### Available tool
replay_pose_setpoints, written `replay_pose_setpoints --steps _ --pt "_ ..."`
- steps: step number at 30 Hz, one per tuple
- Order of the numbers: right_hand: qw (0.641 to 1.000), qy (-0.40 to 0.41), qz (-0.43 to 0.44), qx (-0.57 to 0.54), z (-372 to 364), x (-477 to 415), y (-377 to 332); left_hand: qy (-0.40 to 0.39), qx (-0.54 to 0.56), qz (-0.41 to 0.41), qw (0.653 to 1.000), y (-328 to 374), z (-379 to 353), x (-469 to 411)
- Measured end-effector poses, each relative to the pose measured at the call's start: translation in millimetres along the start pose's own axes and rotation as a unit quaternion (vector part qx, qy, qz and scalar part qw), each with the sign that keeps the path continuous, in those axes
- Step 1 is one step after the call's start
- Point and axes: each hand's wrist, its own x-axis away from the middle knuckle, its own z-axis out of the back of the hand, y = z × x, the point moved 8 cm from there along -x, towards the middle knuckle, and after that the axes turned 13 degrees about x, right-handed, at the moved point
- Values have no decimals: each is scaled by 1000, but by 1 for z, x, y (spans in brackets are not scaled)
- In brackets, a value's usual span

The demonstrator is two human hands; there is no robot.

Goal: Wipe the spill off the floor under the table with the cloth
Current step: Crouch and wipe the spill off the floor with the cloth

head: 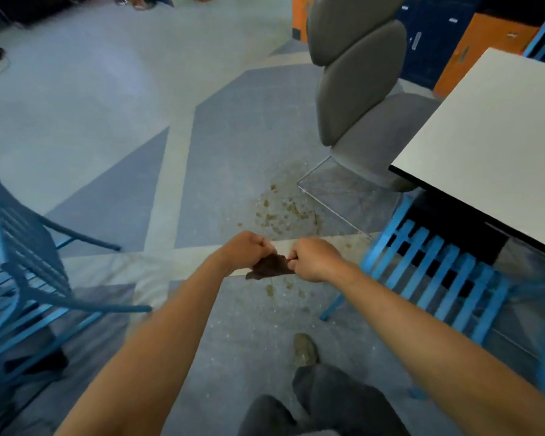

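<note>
We see a left hand (246, 250) and a right hand (315, 259) on bare forearms (158, 335), loose dark grey trousers (328, 401) creased at the knees, and, just ahead of the trousers, one scuffed olive-brown shoe (304, 349) with a rounded toe.

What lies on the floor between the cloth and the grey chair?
Head view: only the spill, brownish spots scattered on the floor.

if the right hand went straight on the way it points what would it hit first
Probably the left hand: the right hand points across the cloth that both pinch, so they seem level.
</note>
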Motion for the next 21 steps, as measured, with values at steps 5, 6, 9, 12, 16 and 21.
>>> replay_pose_setpoints --steps 5,6,9,12,16,21 --pt "999 -47 -25 0 -33 -43 -7 -52 -7 39 998 -38 0 -51" --pt "998 -56 -28 6 -39 -49 -7 -66 -33 33 997 -44 -3 -59" --pt "996 -81 -39 9 -57 -69 -2 -148 -101 25 983 -58 -23 -81" --pt "992 -104 -67 -31 -69 -88 5 -208 -191 -14 959 -68 -41 -107" --pt "982 -111 -117 -98 -87 -101 14 -230 -333 -131 905 -77 -52 -142" --pt "956 -78 -212 -190 -126 -121 23 -305 -410 -180 841 -110 -58 -194"
